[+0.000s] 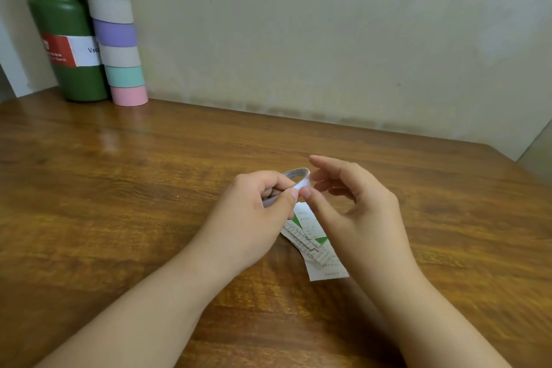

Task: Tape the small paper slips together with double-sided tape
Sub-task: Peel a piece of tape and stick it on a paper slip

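Note:
My left hand (254,209) grips a white roll of double-sided tape (297,174) above the wooden table (119,188), fingers curled round its rim. My right hand (352,206) sits just to the right, its thumb tip pressed against the tape's edge beside my left thumb; the other fingers are spread and loosely bent. Below the hands lies a fanned pile of small printed paper slips (313,245), white with green patches, partly hidden by both hands.
A green flask (68,48) with a red and white label stands at the back left corner against the wall. Next to it stands a tall tube (115,36) banded in purple, teal, grey and pink.

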`<state>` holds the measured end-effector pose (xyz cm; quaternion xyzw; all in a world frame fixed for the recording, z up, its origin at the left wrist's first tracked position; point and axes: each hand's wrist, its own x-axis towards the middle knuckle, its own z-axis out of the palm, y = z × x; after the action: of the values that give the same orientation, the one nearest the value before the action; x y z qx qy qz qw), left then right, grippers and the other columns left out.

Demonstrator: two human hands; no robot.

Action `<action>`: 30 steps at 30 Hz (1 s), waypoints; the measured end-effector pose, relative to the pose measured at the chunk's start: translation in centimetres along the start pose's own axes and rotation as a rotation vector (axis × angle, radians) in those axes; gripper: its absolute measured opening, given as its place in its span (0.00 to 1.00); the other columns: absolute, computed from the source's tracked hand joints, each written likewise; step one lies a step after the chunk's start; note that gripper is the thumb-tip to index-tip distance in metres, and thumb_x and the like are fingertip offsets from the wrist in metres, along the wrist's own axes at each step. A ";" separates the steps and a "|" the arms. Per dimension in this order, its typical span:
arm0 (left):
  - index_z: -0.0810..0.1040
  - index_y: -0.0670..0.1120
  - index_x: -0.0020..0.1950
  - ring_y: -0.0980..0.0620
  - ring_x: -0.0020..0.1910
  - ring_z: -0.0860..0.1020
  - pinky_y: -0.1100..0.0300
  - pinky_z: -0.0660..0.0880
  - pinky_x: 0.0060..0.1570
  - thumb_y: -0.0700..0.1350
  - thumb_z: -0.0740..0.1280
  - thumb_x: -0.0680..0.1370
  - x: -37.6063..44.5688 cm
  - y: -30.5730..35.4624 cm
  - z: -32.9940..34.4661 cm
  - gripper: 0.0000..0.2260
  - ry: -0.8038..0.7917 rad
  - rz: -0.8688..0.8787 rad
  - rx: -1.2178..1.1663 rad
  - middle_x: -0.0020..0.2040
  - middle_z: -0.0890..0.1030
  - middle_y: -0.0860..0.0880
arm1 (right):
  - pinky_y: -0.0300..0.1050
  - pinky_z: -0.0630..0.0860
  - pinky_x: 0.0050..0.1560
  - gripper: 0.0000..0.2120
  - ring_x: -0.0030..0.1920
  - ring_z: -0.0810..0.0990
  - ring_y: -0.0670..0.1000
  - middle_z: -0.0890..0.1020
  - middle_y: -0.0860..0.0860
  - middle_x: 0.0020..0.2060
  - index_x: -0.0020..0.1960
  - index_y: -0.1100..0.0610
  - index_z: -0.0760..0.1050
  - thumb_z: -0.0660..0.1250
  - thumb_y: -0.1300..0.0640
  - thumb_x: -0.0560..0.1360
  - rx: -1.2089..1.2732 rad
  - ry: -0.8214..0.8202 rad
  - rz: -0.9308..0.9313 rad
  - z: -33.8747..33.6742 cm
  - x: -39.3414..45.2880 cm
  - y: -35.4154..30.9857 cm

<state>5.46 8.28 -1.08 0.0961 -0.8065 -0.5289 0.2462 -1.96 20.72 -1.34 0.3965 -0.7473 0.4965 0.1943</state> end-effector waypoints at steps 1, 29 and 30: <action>0.81 0.53 0.41 0.60 0.33 0.76 0.62 0.72 0.39 0.46 0.65 0.76 0.0 0.0 0.0 0.07 -0.002 0.001 0.002 0.32 0.80 0.53 | 0.29 0.72 0.50 0.14 0.47 0.77 0.39 0.79 0.40 0.44 0.57 0.52 0.79 0.72 0.56 0.72 -0.032 -0.003 -0.024 0.1 0.0 0.1; 0.77 0.46 0.31 0.61 0.24 0.66 0.70 0.60 0.26 0.43 0.68 0.73 0.0 0.6 -0.5 0.10 0.028 0.156 0.022 0.22 0.69 0.58 | 0.27 0.64 0.48 0.02 0.45 0.71 0.40 0.76 0.40 0.38 0.39 0.47 0.80 0.71 0.54 0.69 0.092 -0.110 -0.016 -0.8 -0.1 -0.5; 0.77 0.45 0.31 0.61 0.24 0.66 0.70 0.61 0.26 0.43 0.68 0.72 0.1 0.6 -0.5 0.10 0.020 0.153 -0.006 0.22 0.69 0.58 | 0.26 0.63 0.48 0.02 0.46 0.71 0.40 0.75 0.40 0.39 0.40 0.46 0.79 0.71 0.53 0.70 0.080 -0.113 -0.022 -0.8 -0.1 -0.5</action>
<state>5.72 8.07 -0.39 0.0390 -0.8074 -0.5098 0.2943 -1.58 21.36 -0.76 0.4396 -0.7323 0.5005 0.1414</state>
